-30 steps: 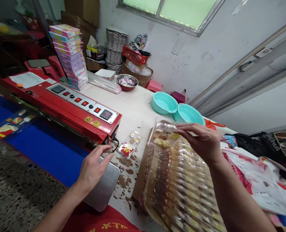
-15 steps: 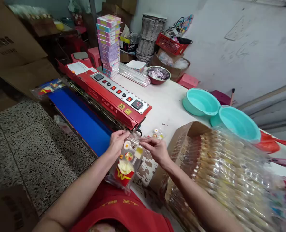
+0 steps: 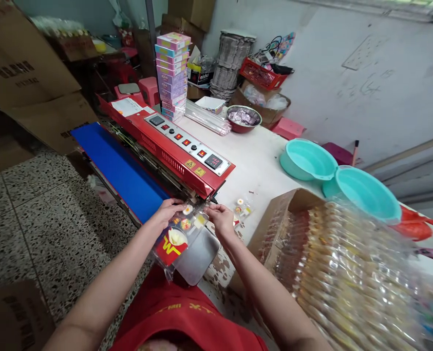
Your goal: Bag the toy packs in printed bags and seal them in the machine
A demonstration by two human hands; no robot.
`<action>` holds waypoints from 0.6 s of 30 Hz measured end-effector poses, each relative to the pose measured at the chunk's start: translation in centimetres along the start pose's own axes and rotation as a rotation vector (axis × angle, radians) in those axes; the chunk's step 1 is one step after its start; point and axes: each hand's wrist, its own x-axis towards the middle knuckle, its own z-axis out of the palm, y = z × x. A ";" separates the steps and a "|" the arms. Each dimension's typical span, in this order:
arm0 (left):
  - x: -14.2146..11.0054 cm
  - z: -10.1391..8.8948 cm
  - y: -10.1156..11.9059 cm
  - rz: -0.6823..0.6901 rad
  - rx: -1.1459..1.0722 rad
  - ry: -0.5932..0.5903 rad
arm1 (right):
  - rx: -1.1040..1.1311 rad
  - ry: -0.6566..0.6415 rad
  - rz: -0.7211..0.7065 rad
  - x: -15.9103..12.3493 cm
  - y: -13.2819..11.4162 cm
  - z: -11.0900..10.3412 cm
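Observation:
A clear plastic bag holds a red fries carton, a small fried egg and other toy-like food pieces. Its top edge is at the near end of a red band sealer, beside the blue conveyor belt. My left hand grips the bag's upper left side, fingers closed near the belt. At the upper right corner, my right hand pinches the bag's edge. A grey metal plate lies partly under the bag. Another small filled bag lies on the table to the right of my right hand.
A cardboard box packed with several filled bags stands at right. Behind it are two turquoise basins. Stacked small boxes and a metal bowl of packets stand behind the sealer.
Both hands have moved the bag left, against the sealer's near end, uncovering the grey plate. The filled bag at the belt's far end is gone from view.

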 end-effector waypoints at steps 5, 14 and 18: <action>2.7 -2.3 1.4 0.185 0.070 0.221 | -0.042 0.194 -0.134 -1.7 0.3 1.0; -1.5 -4.6 3.4 0.746 0.528 0.552 | -0.396 0.259 -0.330 -13.1 -0.6 -7.9; -5.3 -2.3 -2.1 0.877 0.728 0.316 | -0.604 0.379 -0.301 -16.4 2.6 -12.6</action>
